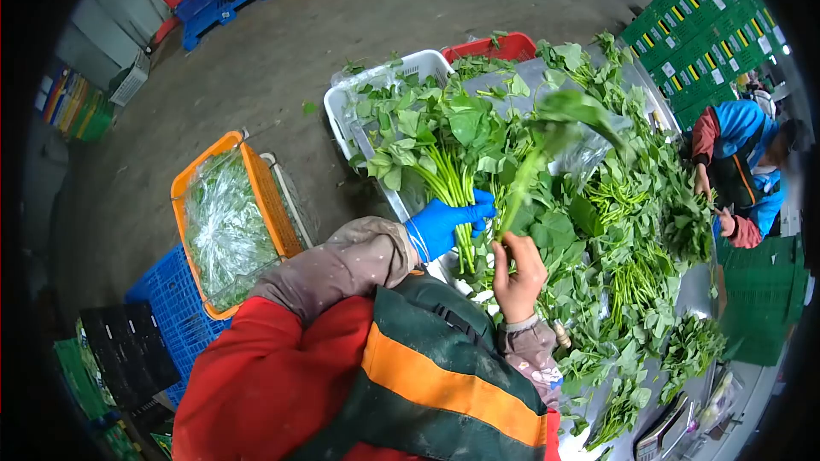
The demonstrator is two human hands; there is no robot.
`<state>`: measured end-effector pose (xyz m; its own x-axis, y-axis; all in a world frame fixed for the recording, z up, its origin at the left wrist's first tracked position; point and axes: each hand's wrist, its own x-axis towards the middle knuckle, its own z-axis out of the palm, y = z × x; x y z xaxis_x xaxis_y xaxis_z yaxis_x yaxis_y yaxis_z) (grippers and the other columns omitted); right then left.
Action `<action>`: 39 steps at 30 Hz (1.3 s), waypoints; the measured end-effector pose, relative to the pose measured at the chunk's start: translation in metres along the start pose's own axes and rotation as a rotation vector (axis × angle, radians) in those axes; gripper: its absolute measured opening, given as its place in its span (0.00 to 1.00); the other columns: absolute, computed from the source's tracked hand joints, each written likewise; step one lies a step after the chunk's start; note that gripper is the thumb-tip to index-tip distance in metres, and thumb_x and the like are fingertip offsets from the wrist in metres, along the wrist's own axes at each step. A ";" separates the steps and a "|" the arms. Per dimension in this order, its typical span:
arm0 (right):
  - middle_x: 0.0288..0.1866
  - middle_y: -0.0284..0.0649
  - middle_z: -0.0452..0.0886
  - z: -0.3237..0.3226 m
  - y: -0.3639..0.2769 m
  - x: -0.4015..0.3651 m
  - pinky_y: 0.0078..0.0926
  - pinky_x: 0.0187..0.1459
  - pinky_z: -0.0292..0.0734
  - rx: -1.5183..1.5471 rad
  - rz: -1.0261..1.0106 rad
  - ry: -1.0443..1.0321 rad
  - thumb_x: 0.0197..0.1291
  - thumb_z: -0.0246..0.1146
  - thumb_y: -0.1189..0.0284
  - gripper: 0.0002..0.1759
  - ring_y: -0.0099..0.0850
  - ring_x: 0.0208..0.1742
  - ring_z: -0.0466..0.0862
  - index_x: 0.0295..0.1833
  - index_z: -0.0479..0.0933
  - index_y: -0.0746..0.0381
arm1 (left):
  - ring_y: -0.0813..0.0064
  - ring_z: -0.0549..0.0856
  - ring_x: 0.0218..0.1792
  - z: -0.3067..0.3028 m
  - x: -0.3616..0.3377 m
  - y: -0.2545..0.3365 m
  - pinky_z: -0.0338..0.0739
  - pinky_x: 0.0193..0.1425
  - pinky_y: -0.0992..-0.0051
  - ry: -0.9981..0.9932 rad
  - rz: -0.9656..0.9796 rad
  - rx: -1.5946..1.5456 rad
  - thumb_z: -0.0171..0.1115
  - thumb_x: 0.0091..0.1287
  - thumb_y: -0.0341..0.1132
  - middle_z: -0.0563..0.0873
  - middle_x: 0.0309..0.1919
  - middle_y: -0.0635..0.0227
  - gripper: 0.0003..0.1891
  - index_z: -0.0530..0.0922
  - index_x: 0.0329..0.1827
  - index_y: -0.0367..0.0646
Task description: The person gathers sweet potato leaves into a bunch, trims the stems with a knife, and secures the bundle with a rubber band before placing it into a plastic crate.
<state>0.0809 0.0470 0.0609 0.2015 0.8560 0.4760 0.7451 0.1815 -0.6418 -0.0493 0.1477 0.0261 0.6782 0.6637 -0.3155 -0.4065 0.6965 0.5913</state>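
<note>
My left hand [442, 227], in a blue glove, is closed round the stems of a bunch of leafy greens [448, 172]. The leaves fan out above the glove and the cut ends stick out below it. My right hand [519, 278], bare, pinches the lower end of a leafy green stem [522, 183] just right of the bunch. The leaves of that stem are smeared by motion. Beneath and beyond both hands, more loose greens [628, 196] are heaped over a metal table [512, 85].
A white basket [334, 111] and a red crate [512, 44] stand at the table's far end. On my left, an orange crate [181, 183] with bagged greens rests by a blue crate [154, 282]. Across the table, a co-worker [739, 162] handles greens near stacked green crates [709, 34].
</note>
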 end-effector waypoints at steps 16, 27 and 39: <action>0.30 0.29 0.76 0.029 0.026 -0.019 0.14 0.33 0.69 1.038 0.881 -0.317 0.57 0.62 0.77 0.03 0.16 0.30 0.73 0.33 0.75 0.64 | 0.75 0.81 0.42 -0.015 -0.011 -0.010 0.76 0.47 0.76 0.087 -0.002 0.143 0.61 0.62 0.34 0.82 0.39 0.66 0.17 0.75 0.53 0.38; 0.34 0.34 0.76 -0.025 0.022 -0.002 0.15 0.26 0.63 1.901 0.822 0.396 0.62 0.58 0.69 0.12 0.17 0.23 0.65 0.47 0.73 0.63 | 0.78 0.81 0.35 -0.036 0.000 0.004 0.75 0.42 0.78 0.134 0.240 0.372 0.63 0.60 0.31 0.82 0.32 0.68 0.12 0.77 0.44 0.35; 0.26 0.44 0.76 0.048 0.002 0.034 0.32 0.28 0.71 -0.005 0.200 -0.222 0.47 0.69 0.68 0.11 0.38 0.26 0.78 0.30 0.78 0.64 | 0.76 0.78 0.27 -0.034 -0.002 -0.052 0.72 0.28 0.70 0.345 0.144 0.873 0.59 0.57 0.32 0.81 0.24 0.62 0.10 0.77 0.36 0.33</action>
<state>0.0585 0.0996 0.0467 0.2009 0.9597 0.1965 0.7080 -0.0036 -0.7062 -0.0503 0.1192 -0.0298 0.3824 0.8686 -0.3151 0.2236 0.2439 0.9437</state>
